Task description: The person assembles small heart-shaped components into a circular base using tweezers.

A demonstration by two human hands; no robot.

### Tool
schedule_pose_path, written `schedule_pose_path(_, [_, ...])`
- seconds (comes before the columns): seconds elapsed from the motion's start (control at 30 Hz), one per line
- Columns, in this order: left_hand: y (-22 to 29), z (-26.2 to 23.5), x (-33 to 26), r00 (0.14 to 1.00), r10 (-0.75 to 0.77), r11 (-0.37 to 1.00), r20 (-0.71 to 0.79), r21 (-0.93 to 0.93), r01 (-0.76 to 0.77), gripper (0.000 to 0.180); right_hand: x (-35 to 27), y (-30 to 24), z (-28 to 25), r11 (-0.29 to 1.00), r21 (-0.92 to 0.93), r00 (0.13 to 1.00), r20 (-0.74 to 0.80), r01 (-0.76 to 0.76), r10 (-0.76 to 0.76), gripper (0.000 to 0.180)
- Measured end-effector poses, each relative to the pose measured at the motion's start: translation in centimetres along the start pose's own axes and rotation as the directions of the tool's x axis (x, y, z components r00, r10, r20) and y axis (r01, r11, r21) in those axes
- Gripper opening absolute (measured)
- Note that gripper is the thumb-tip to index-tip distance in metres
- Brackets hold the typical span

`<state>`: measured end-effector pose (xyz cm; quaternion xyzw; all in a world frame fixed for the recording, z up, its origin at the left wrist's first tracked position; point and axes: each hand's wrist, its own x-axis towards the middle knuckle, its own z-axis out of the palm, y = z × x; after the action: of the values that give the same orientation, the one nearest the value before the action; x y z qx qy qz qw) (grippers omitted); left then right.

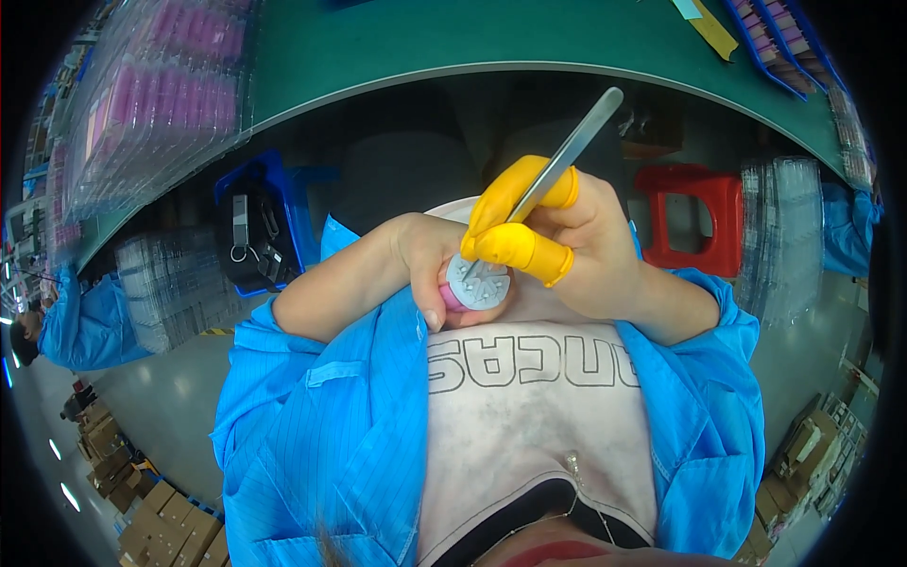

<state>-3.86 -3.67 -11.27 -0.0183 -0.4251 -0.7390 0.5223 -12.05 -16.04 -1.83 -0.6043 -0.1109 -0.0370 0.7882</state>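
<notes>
My left hand [428,266] is closed around a small round piece with a pale grey-white face [484,286] and a pink side, held close in front of my chest. Raised shapes stand on the pale face, too small to make out. In my right hand [576,236] I grip metal tweezers [572,146], their blunt end pointing up and away. Yellow finger cots [529,248] cover the thumb and some fingers of that hand. The tips of the tweezers reach down to the pale face; whether they pinch anything there I cannot tell.
Beyond my hands runs the curved edge of a green table [406,47]. Clear trays with pink pieces [170,94] are stacked at its left, and blue trays [779,42] lie far right. A red stool [694,217] and a blue crate [269,227] stand below table height.
</notes>
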Motion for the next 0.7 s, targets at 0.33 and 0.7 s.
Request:
schedule_pose_path(0.33, [2.0,0.1,0.5,1.000,-0.003,1.000,-0.011,0.011,0.003,0.031,1.8,-1.6,-0.3,0.931,-0.359,0.984,0.176,0.067,-0.003,0.014])
schedule_pose_path(0.7, [2.4,3.3,1.3,0.749,0.048,0.975,-0.661,0.193,0.108,0.040,1.3,0.1,0.4,1.000,0.012,0.979,-0.201,0.028,-0.025,0.020])
